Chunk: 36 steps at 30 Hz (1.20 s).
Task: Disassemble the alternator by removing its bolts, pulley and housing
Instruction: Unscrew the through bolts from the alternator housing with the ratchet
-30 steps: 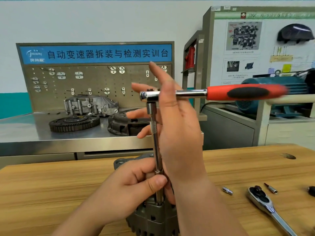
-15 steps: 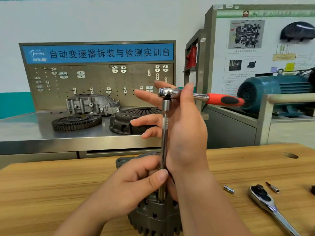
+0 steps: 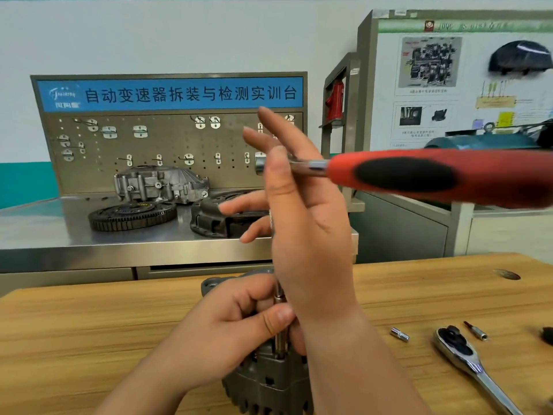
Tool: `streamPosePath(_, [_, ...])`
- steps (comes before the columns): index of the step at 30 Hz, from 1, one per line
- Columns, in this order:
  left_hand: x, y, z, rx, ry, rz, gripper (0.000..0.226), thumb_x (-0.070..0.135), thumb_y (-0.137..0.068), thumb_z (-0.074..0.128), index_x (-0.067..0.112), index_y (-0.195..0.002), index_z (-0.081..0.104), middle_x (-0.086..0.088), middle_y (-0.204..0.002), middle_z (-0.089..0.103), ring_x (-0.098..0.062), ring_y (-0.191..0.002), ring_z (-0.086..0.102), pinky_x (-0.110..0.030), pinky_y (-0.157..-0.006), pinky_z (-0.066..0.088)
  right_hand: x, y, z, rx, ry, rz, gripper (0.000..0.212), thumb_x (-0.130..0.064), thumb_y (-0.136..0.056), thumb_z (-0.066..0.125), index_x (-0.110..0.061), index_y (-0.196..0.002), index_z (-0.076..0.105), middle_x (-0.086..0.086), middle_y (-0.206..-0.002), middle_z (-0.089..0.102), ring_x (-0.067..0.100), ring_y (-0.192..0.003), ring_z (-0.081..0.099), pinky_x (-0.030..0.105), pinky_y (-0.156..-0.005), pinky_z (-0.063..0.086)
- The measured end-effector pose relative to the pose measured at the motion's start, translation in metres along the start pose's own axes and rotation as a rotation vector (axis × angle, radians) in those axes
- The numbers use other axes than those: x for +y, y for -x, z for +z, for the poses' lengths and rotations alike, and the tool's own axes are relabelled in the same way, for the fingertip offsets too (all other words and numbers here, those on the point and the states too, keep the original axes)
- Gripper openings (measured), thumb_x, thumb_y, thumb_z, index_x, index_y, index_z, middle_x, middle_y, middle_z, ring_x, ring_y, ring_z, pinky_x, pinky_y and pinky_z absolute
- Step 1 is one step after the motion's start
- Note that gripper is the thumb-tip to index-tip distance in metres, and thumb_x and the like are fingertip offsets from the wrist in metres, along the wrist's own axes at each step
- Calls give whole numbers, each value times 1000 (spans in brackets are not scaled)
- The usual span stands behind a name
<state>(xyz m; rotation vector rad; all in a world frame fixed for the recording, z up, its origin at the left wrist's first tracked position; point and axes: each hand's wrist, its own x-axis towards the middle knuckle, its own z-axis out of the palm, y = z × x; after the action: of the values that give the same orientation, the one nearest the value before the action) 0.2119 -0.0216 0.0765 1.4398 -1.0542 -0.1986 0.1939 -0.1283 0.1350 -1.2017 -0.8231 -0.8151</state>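
Observation:
The grey alternator point(image 3: 269, 381) stands on the wooden table point(image 3: 89, 339) at the bottom centre, mostly hidden by my arms. A chrome extension bar point(image 3: 280, 339) rises upright from its top. My left hand point(image 3: 227, 324) grips the bar low down, with the thumb across it. At the bar's top sits a ratchet head point(image 3: 259, 164), and its red and black handle point(image 3: 419, 175) points right, large and blurred. My right hand point(image 3: 311, 229) is held up against the bar and the ratchet shaft with its fingers straight and spread.
On the table to the right lie a second chrome ratchet point(image 3: 466, 357), a small socket point(image 3: 399, 335) and a bit point(image 3: 475, 330). Behind, a steel bench carries a flywheel point(image 3: 131, 215), a clutch cover point(image 3: 215, 217) and a metal housing point(image 3: 158, 184) below a pegboard.
The red ratchet handle has swung round on top of the bar and now points right and nearer to me, blurred. My left hand has kept its grip low on the bar.

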Motion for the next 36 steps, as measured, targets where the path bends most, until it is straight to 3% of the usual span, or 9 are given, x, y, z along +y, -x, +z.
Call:
streamPosePath(4, [-1, 1, -3, 23, 20, -46, 42, 49, -83, 67, 11, -103, 68, 0, -90, 75, -9, -86, 69, -18, -76, 52, 1, -2, -5, -58, -237, 236, 50, -49, -96, 28, -20, -127, 54, 4, -109, 73, 19, -58, 68, 22, -45, 48])
streamPosePath(7, [2, 1, -4, -24, 31, -52, 32, 45, -86, 62, 16, -96, 72, 7, -87, 74, -3, -82, 69, -13, -72, 51, 3, -3, -8, -75, -309, 318, 61, -56, -92, 25, -17, -130, 52, 9, -104, 74, 18, -55, 67, 21, -43, 48])
streamPosePath(12, [-2, 1, -4, 36, -11, -52, 43, 47, -83, 68, 9, -103, 67, -9, -92, 75, -12, -87, 71, -18, -76, 52, -1, -1, -3, -48, -95, 131, 40, -43, -97, 35, -33, -133, 51, 0, -115, 70, 17, -68, 70, 23, -47, 51])
streamPosePath(16, [-4, 0, -2, 65, -72, -46, 21, 33, -84, 61, 25, -97, 75, 0, -86, 76, -6, -81, 70, -15, -73, 51, -5, -3, -2, -3, 73, -126, 35, -19, -97, 50, -33, -129, 51, -15, -116, 63, 23, -87, 68, 34, -73, 55])
streamPosePath(20, [-1, 0, -2, 42, -26, -40, 30, 47, -83, 68, 23, -100, 75, -1, -87, 76, -7, -83, 70, -15, -74, 51, -7, -4, 1, -38, -45, 21, 37, -27, -95, 46, -47, -125, 50, -12, -125, 62, 16, -73, 70, 23, -50, 51])
streamPosePath(22, [-2, 0, -2, 37, -29, -37, 38, 51, -82, 67, 21, -104, 73, -4, -92, 75, -10, -87, 70, -17, -77, 52, -4, -2, 0, -50, -123, 74, 33, -36, -97, 37, -41, -127, 48, -3, -129, 63, 19, -66, 70, 22, -47, 49])
streamPosePath(28, [-3, 2, -4, 47, -48, -79, 48, 61, -81, 63, 18, -100, 72, 2, -91, 74, -8, -86, 68, -18, -74, 51, 4, -3, -7, -17, -253, 284, 50, -53, -94, 26, -22, -123, 52, 5, -101, 75, 20, -54, 67, 23, -44, 47])
streamPosePath(32, [-2, 0, -3, 10, -37, -66, 50, 52, -85, 62, 5, -102, 65, -10, -91, 74, -13, -86, 70, -19, -76, 51, 4, -2, -7, -13, -239, 280, 47, -52, -93, 28, -23, -121, 54, 6, -99, 75, 19, -55, 67, 23, -44, 47])
streamPosePath(36, [-5, 1, -4, 37, -46, -86, 41, 49, -84, 65, 15, -106, 68, -22, -98, 71, -20, -89, 70, -23, -79, 53, -2, -2, -5, 17, -35, 69, 29, -35, -98, 42, -33, -123, 57, 0, -114, 68, 17, -68, 70, 20, -47, 49])
